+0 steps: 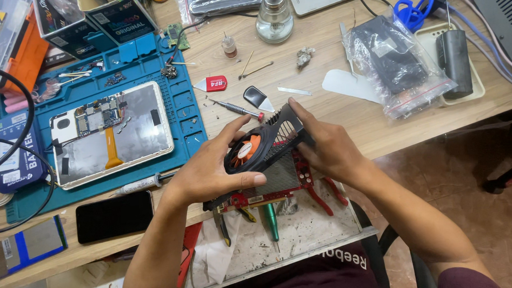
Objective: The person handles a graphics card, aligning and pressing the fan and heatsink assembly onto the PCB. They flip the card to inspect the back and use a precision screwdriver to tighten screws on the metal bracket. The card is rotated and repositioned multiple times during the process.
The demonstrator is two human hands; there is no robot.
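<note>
From the head camera, the left hand [211, 172] clasped the black fan cover [267, 146] with its orange fan [246, 150], thumb pressed along the lower edge. The right hand [325, 149] gripped the cover's far end. Both held it over a red circuit card [275, 186] above an open drawer [306, 231], beside a blue work mat [179, 101] carrying an opened tablet [111, 133]

One head-worn camera looks steeply down, fairly near, over the workbench [382, 127]
</note>
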